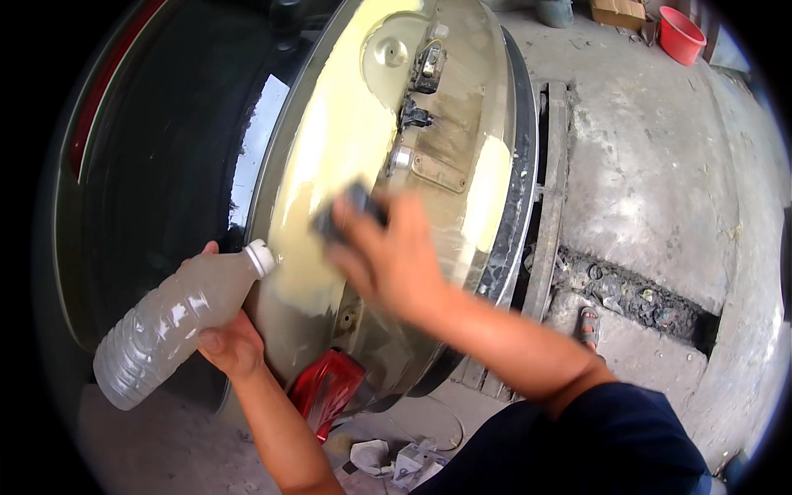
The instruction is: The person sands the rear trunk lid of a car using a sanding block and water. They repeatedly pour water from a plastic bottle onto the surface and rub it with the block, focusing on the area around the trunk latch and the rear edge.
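My left hand (233, 345) grips a large clear plastic bottle (165, 330) of cloudy liquid, tilted with its white cap up to the right. My right hand (379, 256), blurred, holds a dark block (351, 214) over the pale yellow filler patch (309, 177) on a champagne car tailgate (452, 124). A second yellow patch (488, 190) lies along the tailgate's right side. Metal latch fittings (427, 66) sit along its middle. A red tail lamp (326, 388) shows at the lower end, between my forearms.
Dark rear glass (165, 165) fills the left. Right of the car, a concrete floor (643, 190) has a narrow slot and a debris-filled trench (635, 301). A red basin (681, 37) and cardboard box (619, 11) stand at top right. Scraps (371, 458) lie below the bumper, near my sandaled foot's side.
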The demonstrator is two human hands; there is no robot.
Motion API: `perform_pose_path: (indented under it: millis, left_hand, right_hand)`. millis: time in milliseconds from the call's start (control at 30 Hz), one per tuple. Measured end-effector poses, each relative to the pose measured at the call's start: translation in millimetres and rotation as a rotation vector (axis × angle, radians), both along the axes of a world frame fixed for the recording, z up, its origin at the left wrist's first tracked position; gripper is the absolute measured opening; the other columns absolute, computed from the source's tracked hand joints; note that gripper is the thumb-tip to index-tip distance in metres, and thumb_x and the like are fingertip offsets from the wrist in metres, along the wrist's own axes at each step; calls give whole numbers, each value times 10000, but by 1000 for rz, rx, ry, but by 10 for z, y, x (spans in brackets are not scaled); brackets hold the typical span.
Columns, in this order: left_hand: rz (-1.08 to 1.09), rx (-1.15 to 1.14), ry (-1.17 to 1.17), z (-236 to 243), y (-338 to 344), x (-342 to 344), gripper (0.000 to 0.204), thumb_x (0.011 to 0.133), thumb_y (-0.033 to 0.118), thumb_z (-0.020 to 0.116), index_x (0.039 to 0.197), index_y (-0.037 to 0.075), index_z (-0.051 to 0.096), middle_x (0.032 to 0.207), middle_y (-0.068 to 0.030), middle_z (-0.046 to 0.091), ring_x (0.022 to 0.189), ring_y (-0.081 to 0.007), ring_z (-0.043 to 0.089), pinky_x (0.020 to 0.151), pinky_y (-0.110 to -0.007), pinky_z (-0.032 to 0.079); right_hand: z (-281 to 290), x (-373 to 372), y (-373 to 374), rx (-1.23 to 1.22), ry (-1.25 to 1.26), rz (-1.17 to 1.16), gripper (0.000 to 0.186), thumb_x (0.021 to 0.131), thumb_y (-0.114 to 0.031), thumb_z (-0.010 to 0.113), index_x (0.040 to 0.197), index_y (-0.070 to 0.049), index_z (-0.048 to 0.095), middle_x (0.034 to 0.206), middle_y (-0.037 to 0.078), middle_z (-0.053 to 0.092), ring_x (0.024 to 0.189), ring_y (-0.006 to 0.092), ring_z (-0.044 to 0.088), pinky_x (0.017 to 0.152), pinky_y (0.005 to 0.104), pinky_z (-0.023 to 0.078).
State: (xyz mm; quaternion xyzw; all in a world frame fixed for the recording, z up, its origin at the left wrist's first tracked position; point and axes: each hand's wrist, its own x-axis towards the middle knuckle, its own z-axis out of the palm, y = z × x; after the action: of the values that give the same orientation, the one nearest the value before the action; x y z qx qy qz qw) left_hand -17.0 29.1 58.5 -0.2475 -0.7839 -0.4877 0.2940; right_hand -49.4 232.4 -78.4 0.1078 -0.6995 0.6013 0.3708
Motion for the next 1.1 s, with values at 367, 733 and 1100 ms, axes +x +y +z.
perform_pose_path:
  millis: [367,733,1100]
  left_hand:
    - [-11,-20,-1,35,-42,-21,913,925,658,628,1525,5,410,1536,-246,461,1467,-399,410,1217,-522,329]
    - [39,-11,-3,-3,-10,-26,988,903,678,649,1551,-6,351,1515,-256,456,1424,-427,447,1168,-545,374]
    - [26,33,-18,42,74,-2,955,896,660,680,1556,44,368,1548,-189,451,1468,-408,400,1201,-534,349]
  right_hand:
    - [118,-603,243,-145,-81,-92,474,873,-300,777,1293,-116,655,1104,245,520,1002,421,523,839,501,466]
    - [185,-958,413,-129,-108,-140,468,878,-315,768,1286,-114,659,1101,249,521,1033,422,517,857,503,467]
    - [469,-1184,568,-69,-94,-191,463,921,-330,740,1291,-66,649,1091,260,548,997,440,544,870,510,488]
